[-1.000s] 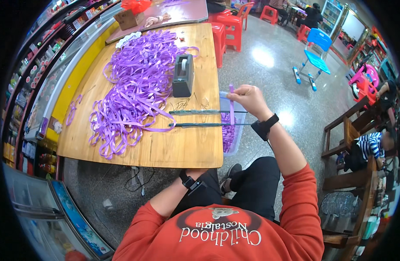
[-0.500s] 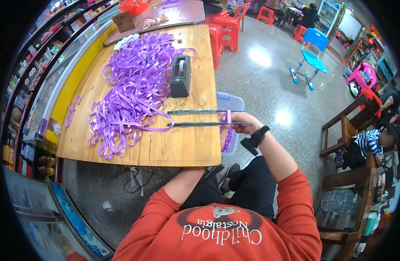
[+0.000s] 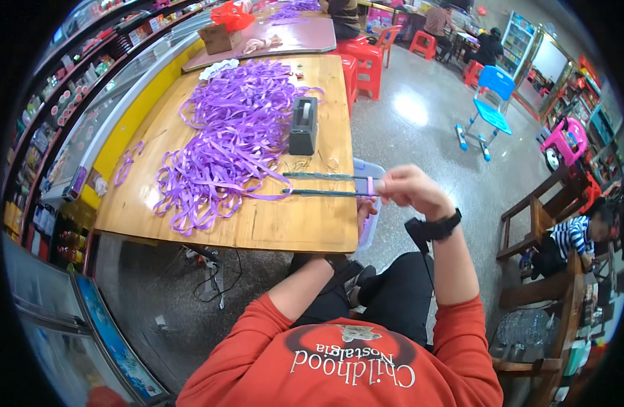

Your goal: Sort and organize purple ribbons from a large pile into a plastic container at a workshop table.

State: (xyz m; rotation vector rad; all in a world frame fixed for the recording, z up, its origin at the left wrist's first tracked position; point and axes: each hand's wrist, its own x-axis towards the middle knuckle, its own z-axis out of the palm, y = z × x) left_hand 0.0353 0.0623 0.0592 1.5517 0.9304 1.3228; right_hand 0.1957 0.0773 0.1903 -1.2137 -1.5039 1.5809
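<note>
Two thin dark rods (image 3: 319,177) lie side by side across the right edge of the table, their tips sticking out past it. A band of purple ribbon (image 3: 370,186) is wrapped round both rods near their tips. At that band my right hand (image 3: 414,191) is closed, with thumb and fingers pinched on the ribbon. My left hand (image 3: 367,209) is below the rods beside the table edge; the table hides much of it, and its grip is unclear. A large tangled heap of purple ribbon (image 3: 237,115) covers the table's left part, and one strand runs from it to the rods.
A black tape dispenser (image 3: 303,129) stands on the wooden table (image 3: 258,234) behind the rods. Below the right edge is a clear plastic bin (image 3: 370,234). Red stools (image 3: 366,68), a blue chair (image 3: 494,102) and a wooden bench (image 3: 522,217) stand around. A child sits at right.
My right hand has moved from around the rods to just beyond their tips, rising outward to the right. The left hand's fingers show a little below the rods. The whole view has shifted slightly.
</note>
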